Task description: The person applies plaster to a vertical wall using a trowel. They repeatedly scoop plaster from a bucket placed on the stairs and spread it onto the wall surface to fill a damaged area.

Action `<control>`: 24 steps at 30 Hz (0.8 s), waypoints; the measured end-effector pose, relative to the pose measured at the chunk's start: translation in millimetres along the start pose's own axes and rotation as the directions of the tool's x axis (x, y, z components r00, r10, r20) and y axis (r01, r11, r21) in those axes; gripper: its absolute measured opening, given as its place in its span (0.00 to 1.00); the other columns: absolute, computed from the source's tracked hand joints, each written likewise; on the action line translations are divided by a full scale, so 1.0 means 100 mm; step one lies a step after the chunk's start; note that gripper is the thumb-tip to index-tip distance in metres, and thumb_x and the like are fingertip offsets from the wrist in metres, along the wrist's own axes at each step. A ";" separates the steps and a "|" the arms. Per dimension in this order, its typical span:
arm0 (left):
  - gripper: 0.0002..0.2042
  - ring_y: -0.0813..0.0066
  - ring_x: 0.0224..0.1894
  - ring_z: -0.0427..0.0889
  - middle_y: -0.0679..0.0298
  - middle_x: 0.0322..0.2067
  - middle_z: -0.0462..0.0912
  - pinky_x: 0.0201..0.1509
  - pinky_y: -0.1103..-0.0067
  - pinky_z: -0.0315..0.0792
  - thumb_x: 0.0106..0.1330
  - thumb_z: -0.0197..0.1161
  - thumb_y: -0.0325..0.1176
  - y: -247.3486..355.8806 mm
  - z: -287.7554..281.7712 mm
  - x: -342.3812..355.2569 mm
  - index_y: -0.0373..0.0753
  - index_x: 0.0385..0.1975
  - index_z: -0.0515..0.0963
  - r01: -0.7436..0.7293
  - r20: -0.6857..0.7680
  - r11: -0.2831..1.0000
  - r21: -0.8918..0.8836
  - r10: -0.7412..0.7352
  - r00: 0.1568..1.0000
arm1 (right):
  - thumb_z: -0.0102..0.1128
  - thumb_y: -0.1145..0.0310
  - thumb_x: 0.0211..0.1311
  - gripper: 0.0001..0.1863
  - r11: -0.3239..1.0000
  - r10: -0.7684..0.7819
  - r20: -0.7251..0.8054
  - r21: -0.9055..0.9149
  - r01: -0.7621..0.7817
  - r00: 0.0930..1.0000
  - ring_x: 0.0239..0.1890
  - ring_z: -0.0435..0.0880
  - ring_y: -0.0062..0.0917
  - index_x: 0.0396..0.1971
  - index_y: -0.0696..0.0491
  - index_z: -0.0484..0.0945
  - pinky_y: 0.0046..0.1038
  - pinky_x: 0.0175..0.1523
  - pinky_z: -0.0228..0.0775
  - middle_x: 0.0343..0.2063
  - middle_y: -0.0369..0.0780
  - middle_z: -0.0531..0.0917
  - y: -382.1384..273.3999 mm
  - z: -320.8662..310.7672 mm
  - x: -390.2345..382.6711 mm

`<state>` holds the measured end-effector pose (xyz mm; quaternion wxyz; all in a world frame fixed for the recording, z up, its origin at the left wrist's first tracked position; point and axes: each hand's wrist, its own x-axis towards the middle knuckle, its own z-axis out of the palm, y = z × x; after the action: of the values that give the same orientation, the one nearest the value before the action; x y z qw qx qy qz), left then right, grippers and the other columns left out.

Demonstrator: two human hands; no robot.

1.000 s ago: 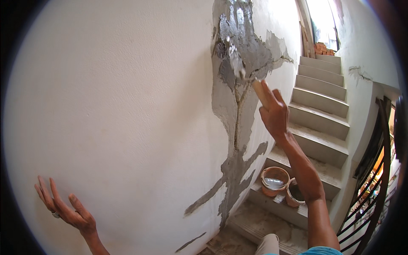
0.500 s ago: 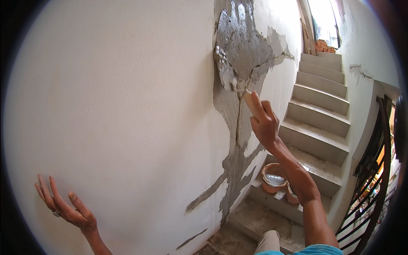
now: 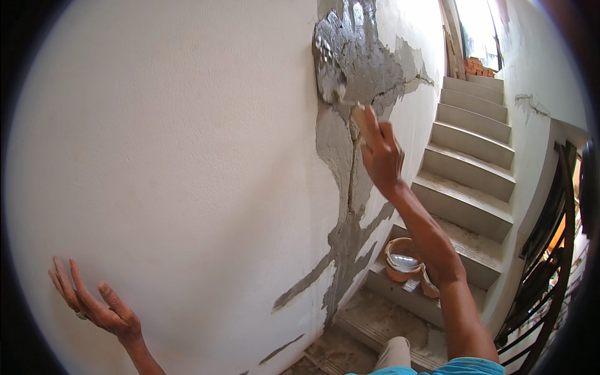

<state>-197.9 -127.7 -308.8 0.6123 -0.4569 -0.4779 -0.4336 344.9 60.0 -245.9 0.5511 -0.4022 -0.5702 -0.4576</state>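
Note:
My right hand (image 3: 382, 150) is closed round the pale handle of a trowel (image 3: 330, 72). The trowel's blade, smeared with wet grey mortar, lies against the upper part of the grey patch (image 3: 369, 75) on the white wall (image 3: 187, 156). Below the blade a crack (image 3: 351, 169) runs down through the patch, and grey streaks branch out near the wall's foot. At the far left my left hand (image 3: 97, 303), with a ring on one finger, rests against the wall with its fingers spread. Nothing is held in it.
To the right a flight of stairs (image 3: 472, 165) climbs to a bright opening, with stacked bricks (image 3: 479, 67) at the top. An orange-brown bucket (image 3: 400, 259) stands on a step below my right forearm, partly hidden. A dark metal railing (image 3: 550, 269) borders the right side.
My right hand has moved up the wall with the trowel, and its blade sits higher on the grey patch. The left hand has stayed in nearly the same place.

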 end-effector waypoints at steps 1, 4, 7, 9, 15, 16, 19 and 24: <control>0.25 0.54 0.79 0.53 0.55 0.74 0.64 0.82 0.52 0.47 0.82 0.41 0.48 0.00 -0.03 0.00 0.40 0.70 0.68 0.002 0.004 1.000 0.000 -0.002 1.000 | 0.63 0.84 0.49 0.42 1.000 0.000 0.030 0.017 0.000 1.000 0.32 0.84 0.32 0.69 0.43 0.73 0.34 0.34 0.81 0.35 0.37 0.77 -0.03 -0.03 -0.15; 0.25 0.53 0.79 0.52 0.54 0.74 0.63 0.81 0.52 0.48 0.81 0.41 0.47 -0.02 -0.05 0.00 0.38 0.70 0.67 -0.001 0.018 1.000 -0.002 0.001 1.000 | 0.62 0.84 0.47 0.41 0.999 0.013 0.085 0.049 -0.017 0.996 0.33 0.84 0.34 0.67 0.44 0.76 0.35 0.36 0.80 0.35 0.39 0.78 0.03 -0.24 -0.44; 0.26 0.52 0.80 0.51 0.54 0.74 0.63 0.81 0.52 0.49 0.81 0.41 0.46 0.00 -0.01 -0.01 0.37 0.70 0.67 0.005 0.021 1.000 -0.003 -0.004 1.000 | 0.62 0.84 0.47 0.42 0.999 0.001 0.029 0.053 -0.002 1.000 0.34 0.84 0.35 0.68 0.43 0.76 0.37 0.38 0.80 0.36 0.40 0.78 0.13 -0.35 -0.25; 0.26 0.53 0.79 0.52 0.54 0.74 0.63 0.81 0.52 0.48 0.81 0.41 0.47 0.01 -0.02 0.01 0.38 0.70 0.67 0.003 0.015 1.000 0.004 -0.004 1.000 | 0.62 0.83 0.48 0.43 0.997 0.041 0.014 0.068 -0.042 0.999 0.33 0.84 0.37 0.69 0.42 0.73 0.37 0.39 0.80 0.37 0.40 0.78 0.12 -0.28 0.01; 0.26 0.54 0.79 0.54 0.55 0.74 0.64 0.82 0.53 0.48 0.82 0.41 0.48 0.01 -0.01 0.02 0.39 0.70 0.68 0.008 -0.001 1.000 -0.005 -0.008 1.000 | 0.62 0.83 0.49 0.43 1.000 0.015 -0.019 -0.017 -0.016 1.000 0.32 0.83 0.35 0.70 0.40 0.72 0.37 0.36 0.80 0.36 0.38 0.76 0.12 -0.03 0.45; 0.26 0.54 0.79 0.53 0.55 0.74 0.64 0.82 0.53 0.48 0.82 0.40 0.48 0.01 0.00 0.03 0.39 0.70 0.68 0.003 0.000 1.000 -0.002 -0.003 1.000 | 0.62 0.83 0.49 0.43 1.000 0.008 -0.015 -0.024 -0.008 1.000 0.32 0.83 0.34 0.69 0.40 0.73 0.36 0.35 0.79 0.35 0.38 0.76 0.13 -0.01 0.35; 0.26 0.53 0.79 0.53 0.54 0.73 0.64 0.82 0.53 0.48 0.82 0.40 0.48 0.03 -0.03 0.03 0.39 0.70 0.68 0.012 0.005 1.000 -0.021 -0.012 1.000 | 0.63 0.84 0.48 0.43 0.999 -0.049 0.025 0.017 0.049 0.998 0.32 0.83 0.33 0.68 0.40 0.74 0.34 0.34 0.79 0.35 0.38 0.76 0.12 -0.07 -0.07; 0.26 0.52 0.79 0.54 0.54 0.73 0.65 0.81 0.53 0.48 0.82 0.41 0.47 0.05 -0.02 0.04 0.38 0.70 0.68 0.013 -0.004 0.999 -0.032 -0.013 1.000 | 0.63 0.84 0.46 0.45 0.999 -0.038 0.080 0.036 0.036 0.996 0.33 0.84 0.36 0.70 0.39 0.73 0.37 0.37 0.80 0.36 0.39 0.78 0.21 -0.33 -0.35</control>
<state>-192.4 -129.2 -306.3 0.6032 -0.4624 -0.4726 -0.4460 376.7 34.9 -279.9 0.5258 -0.4002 -0.6073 -0.4411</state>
